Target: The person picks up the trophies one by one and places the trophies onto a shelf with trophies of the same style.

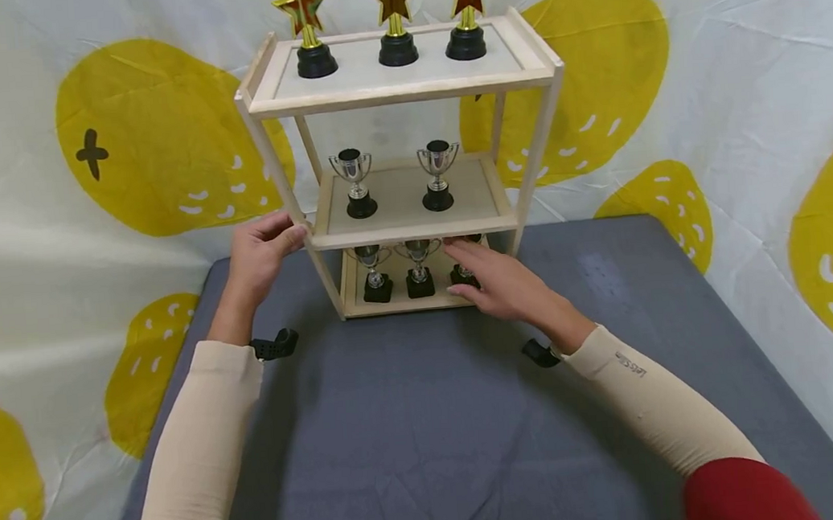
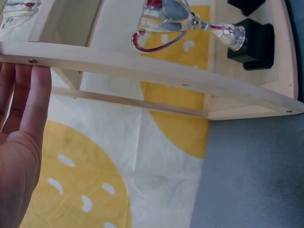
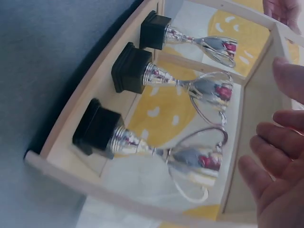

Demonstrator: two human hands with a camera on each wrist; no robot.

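Observation:
A pale wooden three-tier shelf (image 1: 415, 234) stands at the back of the table. My left hand (image 1: 259, 251) grips its left front post (image 2: 142, 68) at middle-tier height, fingertips hidden behind the wood. My right hand (image 1: 501, 278) is held with fingers extended at the front edge of the middle tier, overlapping the rightmost bottom cup in the head view. Three silver trophy cups on black bases stand upright on the bottom tier: left (image 3: 156, 31), middle (image 3: 133, 71) and right (image 3: 99, 128). No cup is between my right fingers (image 3: 275, 142).
Two silver trophy cups, left (image 1: 359, 183) and right (image 1: 437, 174), stand on the middle tier. Three gold star trophies, including the center one (image 1: 396, 20), line the top tier. A grey cloth (image 1: 399, 422) covers the table; a lemon-print curtain (image 1: 754, 107) hangs behind and beside it.

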